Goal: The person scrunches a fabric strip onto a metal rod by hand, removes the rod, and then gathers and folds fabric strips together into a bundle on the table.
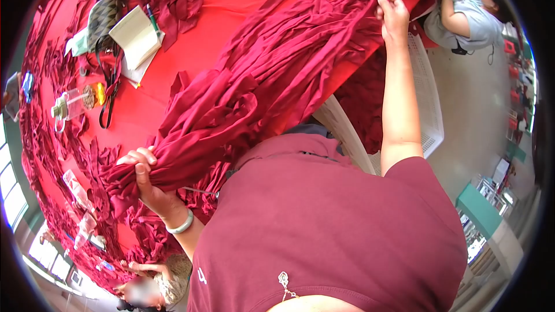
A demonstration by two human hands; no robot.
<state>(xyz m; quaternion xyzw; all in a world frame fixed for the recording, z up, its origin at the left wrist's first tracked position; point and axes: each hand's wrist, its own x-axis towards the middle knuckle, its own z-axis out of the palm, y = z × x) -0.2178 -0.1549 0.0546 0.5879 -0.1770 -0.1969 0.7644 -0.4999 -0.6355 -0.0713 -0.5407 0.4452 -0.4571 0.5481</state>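
Observation:
A long bundle of dark red fabric strips stretches between my two hands, over the edge of the red-covered table. My left hand, with a pale bangle on its wrist, is wrapped round the gathered left end of the bundle. Up at the far right end, my right hand pinches the fabric strips between thumb and fingers. The middle of the bundle hangs in loose folds close to my body. Some strips trail off beyond my left hand.
On the red table cover lie an open notebook, a patterned bag with a black strap, and a clear bottle. More dark red strips are heaped around. White plastic crates stand at the right. Co-workers sit at the upper right and lower left.

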